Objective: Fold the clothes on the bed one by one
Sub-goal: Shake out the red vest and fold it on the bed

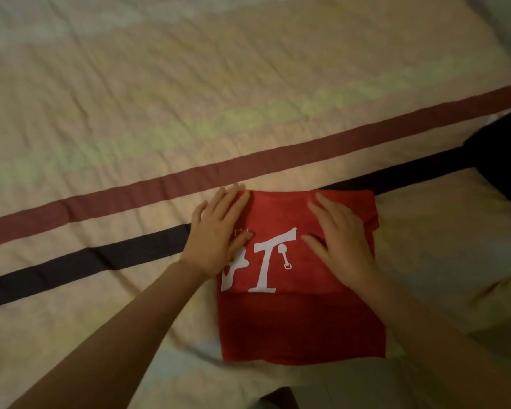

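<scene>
A red shirt (301, 290) lies folded into a neat rectangle on the bed (130, 98), near its close edge, white print up. Both hands rest flat on its far half, fingers straight and grasping nothing: the left hand (216, 234) at the left edge, the right hand (341, 237) toward the right. Pressing this way likely flattens the fold so it keeps its shape.

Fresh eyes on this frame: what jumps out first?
The red shirt, folded into a rectangle near the bed's front edge, white print up. Both hands press flat on its far half: left hand at the left edge, right hand right of the print. Behind, maroon and dark stripes cross the bedspread.
</scene>
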The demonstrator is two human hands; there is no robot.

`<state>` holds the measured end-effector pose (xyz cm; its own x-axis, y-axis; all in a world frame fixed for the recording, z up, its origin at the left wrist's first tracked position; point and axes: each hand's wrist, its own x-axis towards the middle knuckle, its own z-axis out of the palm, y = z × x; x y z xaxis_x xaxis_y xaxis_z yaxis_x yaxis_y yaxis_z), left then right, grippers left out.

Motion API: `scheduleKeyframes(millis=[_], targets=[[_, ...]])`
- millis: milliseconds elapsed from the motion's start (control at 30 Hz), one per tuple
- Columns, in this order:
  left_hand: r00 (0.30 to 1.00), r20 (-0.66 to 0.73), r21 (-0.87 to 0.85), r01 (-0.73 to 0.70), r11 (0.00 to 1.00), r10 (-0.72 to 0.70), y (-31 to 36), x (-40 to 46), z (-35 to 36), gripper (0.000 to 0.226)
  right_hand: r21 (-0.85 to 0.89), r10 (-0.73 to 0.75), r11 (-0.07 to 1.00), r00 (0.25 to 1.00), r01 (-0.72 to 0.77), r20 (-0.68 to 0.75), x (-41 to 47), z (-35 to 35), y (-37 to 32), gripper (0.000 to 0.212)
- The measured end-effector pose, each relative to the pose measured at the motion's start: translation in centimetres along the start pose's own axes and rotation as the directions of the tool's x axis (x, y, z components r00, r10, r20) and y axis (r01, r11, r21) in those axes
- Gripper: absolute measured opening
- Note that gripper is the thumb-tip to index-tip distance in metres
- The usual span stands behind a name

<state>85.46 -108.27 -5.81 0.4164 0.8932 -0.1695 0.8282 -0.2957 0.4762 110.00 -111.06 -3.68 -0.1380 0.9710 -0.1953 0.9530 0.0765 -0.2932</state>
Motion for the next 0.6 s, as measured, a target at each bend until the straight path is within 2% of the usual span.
scheduleKeyframes(millis=[33, 100, 167, 233, 300, 367, 433, 500, 600], targets=[[0.996, 0.02, -0.092, 0.09, 0.992, -0.088, -0.1, 0.9, -0.7, 0.068, 0.011, 0.039, 0.999, 0.999, -0.039, -0.003, 0.8, -0.7, 0.4, 0.063], [0.976, 0.038, -0.253, 0.217, 0.943, -0.214, -0.4, 3.0, -1.6, 0.066, 0.026, 0.086, 0.996, 0.991, -0.089, 0.102, 2.7, -1.6, 1.2, 0.071], [0.947, 0.121, -0.431, 0.32, 0.843, -0.298, -0.6, 4.9, -2.5, 0.059, 0.046, 0.095, 0.993, 0.975, -0.107, 0.201, 4.8, -2.0, 1.9, 0.07], [0.915, 0.296, -0.537, 0.398, 0.744, -0.275, -0.8, 6.0, -3.0, 0.048, 0.093, 0.085, 0.989, 0.959, -0.114, 0.271, 6.5, -2.5, 2.5, 0.058], [0.896, 0.39, -0.517, 0.402, 0.755, -0.21, -0.9, 6.5, -3.2, 0.03, 0.142, 0.051, 0.984, 0.936, -0.107, 0.348, 7.7, -3.0, 2.5, 0.044], [0.904, 0.383, -0.45, 0.361, 0.817, -0.189, -0.8, 7.0, -3.5, 0.02, 0.165, -0.009, 0.985, 0.929, -0.056, 0.37, 8.7, -3.2, 2.3, 0.036], [0.919, 0.345, -0.398, 0.328, 0.857, -0.192, -0.9, 7.9, -4.0, 0.016, 0.135, -0.053, 0.991, 0.942, 0.008, 0.331, 9.6, -3.4, 2.2, 0.03], [0.938, 0.266, -0.391, 0.316, 0.864, -0.223, -0.8, 8.9, -4.9, 0.015, 0.126, -0.054, 0.992, 0.971, 0.025, 0.235, 10.7, -3.9, 2.0, 0.025], [0.958, 0.087, -0.5, 0.28, 0.819, -0.275, -0.2, 10.4, -7.2, 0.014, 0.115, -0.036, 0.993, 0.999, 0.032, 0.037, 12.4, -6.0, 1.6, 0.027]])
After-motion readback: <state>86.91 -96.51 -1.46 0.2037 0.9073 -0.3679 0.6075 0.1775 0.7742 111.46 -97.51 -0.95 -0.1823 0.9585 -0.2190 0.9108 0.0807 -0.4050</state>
